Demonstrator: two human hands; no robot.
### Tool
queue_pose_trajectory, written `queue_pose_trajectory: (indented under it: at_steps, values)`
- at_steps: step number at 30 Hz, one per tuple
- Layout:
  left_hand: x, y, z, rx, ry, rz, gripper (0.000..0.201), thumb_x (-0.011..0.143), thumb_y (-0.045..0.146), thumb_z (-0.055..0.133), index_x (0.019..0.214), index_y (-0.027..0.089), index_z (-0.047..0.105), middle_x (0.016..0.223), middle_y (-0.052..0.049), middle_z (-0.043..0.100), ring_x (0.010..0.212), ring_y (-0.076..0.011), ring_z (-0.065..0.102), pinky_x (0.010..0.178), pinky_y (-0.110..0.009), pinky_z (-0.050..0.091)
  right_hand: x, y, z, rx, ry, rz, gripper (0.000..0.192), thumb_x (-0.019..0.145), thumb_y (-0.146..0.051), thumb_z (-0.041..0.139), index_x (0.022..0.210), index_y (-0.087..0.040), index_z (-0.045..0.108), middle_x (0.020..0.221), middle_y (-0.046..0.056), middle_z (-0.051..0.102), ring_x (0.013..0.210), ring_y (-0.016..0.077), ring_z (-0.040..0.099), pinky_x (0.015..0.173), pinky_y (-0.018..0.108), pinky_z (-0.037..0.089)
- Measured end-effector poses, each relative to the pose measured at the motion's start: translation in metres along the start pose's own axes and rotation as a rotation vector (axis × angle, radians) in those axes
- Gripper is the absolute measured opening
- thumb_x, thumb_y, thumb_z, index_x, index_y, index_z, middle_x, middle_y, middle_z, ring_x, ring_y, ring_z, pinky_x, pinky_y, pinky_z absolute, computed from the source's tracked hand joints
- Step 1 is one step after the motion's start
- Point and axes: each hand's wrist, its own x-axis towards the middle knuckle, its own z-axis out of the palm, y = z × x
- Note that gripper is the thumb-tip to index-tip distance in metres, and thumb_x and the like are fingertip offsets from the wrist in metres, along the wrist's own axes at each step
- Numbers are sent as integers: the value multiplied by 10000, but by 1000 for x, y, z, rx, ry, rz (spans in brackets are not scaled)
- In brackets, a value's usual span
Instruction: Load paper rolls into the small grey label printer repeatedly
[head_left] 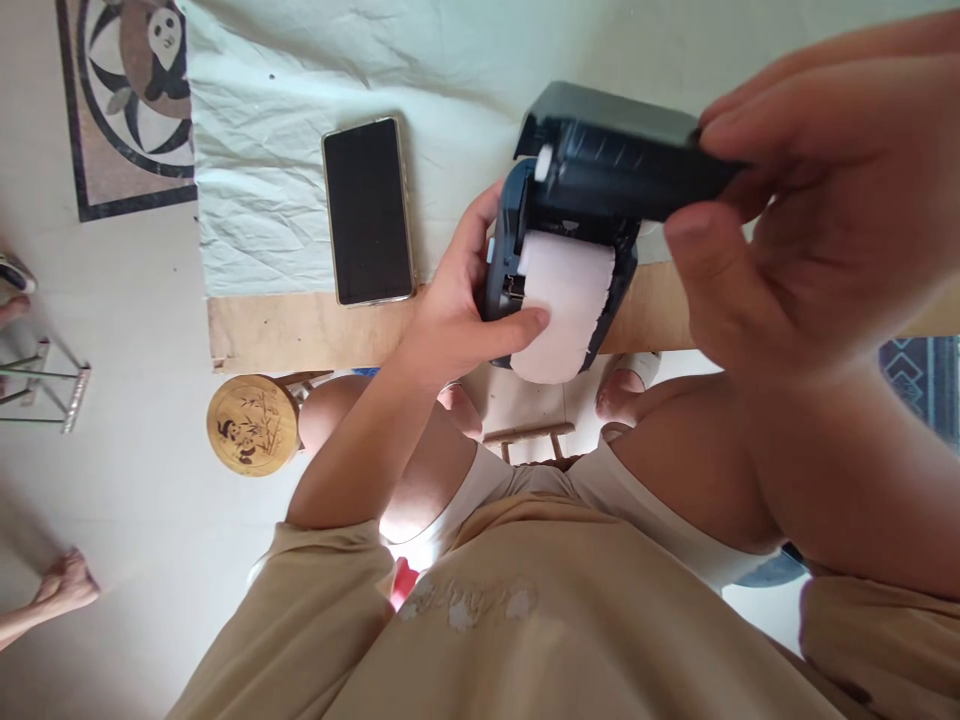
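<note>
A small dark blue printer (501,262) stands at the table's near edge with its lid (615,150) swung up. Inside sits a white paper roll (564,300), its loose end hanging out the front. My left hand (457,310) grips the printer's left side, thumb lying across the paper roll. My right hand (787,200), large and close to the camera, pinches the right end of the open lid between thumb and fingers.
A black phone (367,212) lies face up on the white cloth (262,180) left of the printer. The wooden table edge (300,330) runs below it. A round bamboo stool (253,424) stands on the floor. Another person's foot (64,585) shows at lower left.
</note>
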Motion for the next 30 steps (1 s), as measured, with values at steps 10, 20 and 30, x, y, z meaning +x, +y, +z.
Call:
queue_pose_trajectory:
  at_steps: [10, 20, 30]
  values:
    - [1, 4, 6, -41, 71, -45, 774, 627, 370, 730, 1318, 240, 406, 1127, -61, 555, 1020, -247, 615, 843, -354, 533, 4, 1, 11, -179, -119, -287, 179, 709, -81, 583, 851, -189, 578, 979, 45, 505, 645, 41, 397, 546, 246, 414]
    - [1, 1, 9, -162, 90, -5, 784, 578, 444, 780, 1263, 252, 451, 1161, -47, 557, 1198, -293, 546, 999, -410, 485, 3, 1, 16, -184, -125, -227, 207, 788, -180, 529, 992, -200, 555, 1199, 95, 446, 901, 129, 526, 539, 229, 449]
    - [6, -18, -4, -173, 26, 59, 718, 648, 512, 726, 1269, 307, 428, 1267, -14, 538, 1270, -268, 496, 1047, -396, 466, 3, -1, 18, -6, -250, -13, 446, 808, -206, 539, 1234, -251, 415, 1391, 45, 365, 955, 112, 580, 518, 184, 436]
